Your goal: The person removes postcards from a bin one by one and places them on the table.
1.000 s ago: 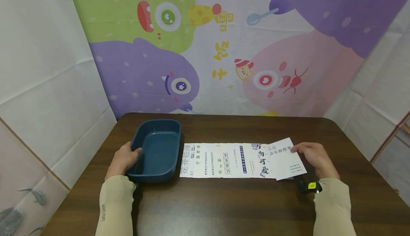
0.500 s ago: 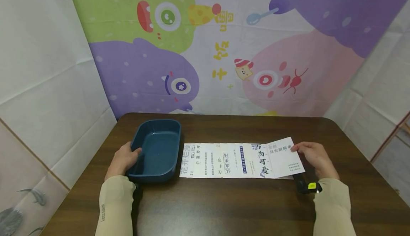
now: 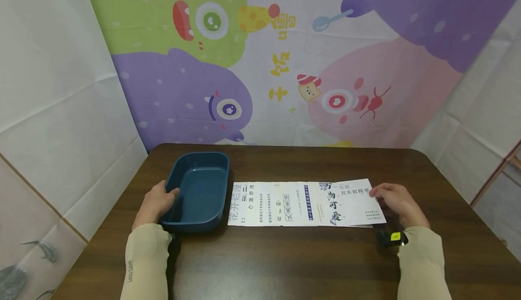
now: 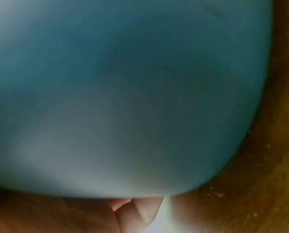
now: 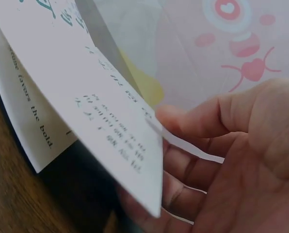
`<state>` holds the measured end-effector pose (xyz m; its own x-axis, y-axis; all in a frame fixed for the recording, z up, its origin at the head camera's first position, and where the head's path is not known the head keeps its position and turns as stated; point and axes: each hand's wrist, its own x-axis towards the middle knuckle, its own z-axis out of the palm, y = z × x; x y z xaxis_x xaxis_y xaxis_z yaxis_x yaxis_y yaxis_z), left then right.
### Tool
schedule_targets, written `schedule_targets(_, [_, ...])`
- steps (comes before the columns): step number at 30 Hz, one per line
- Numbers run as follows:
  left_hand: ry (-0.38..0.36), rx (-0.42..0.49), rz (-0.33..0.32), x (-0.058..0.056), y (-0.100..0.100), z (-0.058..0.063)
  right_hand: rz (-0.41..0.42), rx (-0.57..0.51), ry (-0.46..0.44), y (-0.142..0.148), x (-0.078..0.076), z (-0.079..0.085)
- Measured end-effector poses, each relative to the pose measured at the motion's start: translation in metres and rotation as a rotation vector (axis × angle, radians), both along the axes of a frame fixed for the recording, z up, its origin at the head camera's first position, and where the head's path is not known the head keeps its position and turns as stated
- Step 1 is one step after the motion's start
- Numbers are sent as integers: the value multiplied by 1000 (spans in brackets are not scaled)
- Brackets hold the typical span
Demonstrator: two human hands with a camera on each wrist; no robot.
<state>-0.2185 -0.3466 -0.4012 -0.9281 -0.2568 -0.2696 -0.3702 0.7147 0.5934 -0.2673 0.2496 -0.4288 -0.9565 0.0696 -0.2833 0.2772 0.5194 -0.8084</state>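
Note:
My left hand [image 3: 156, 205] grips the left side of a deep blue rectangular tray [image 3: 205, 191], its thumb over the rim. In the left wrist view the tray's outer wall [image 4: 135, 97] fills most of the picture, with part of the hand [image 4: 137, 213] below it. My right hand [image 3: 399, 202] pinches the right edge of a white printed card [image 3: 360, 209] between thumb and fingers. That card overlaps the right end of a row of overlapping printed cards [image 3: 264, 205]. The right wrist view shows it raised at an angle over a lower card [image 5: 30, 111] bearing English text.
The dark brown wooden table [image 3: 285, 264] carries the tray at left and the card row at centre. A cartoon-printed cloth [image 3: 277, 123] hangs behind its far edge. Pale cloth panels [image 3: 61, 87] stand at both sides.
The held card has turned and come down, lining up more closely with the row. My right hand has shifted only slightly with it. The left hand and tray stay in place.

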Motion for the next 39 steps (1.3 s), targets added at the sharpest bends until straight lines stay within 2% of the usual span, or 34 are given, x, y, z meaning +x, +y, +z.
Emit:
schedule_targets(12, [4,4,4,-1,0,-1,52,33,-52,-1,5,7])
schedule_targets(17, [3,4,2,-1,-1,-2,81,41,-39,-1,8,12])
schedule_targets(22, [32,-18,-30,-1,-3,-2,111,59,-11,0,10,12])
schedule_targets(31, [34,-11,-20,0,0,-1,71,182,-25,-6,4,3])
schedule_targets(35, [17,-2,-13,2,0,1,101,168,-38,-5,7,10])
schedule_targets(39, [-11,-9,-27,4,-1,4,133,168,1,-6,13,27])
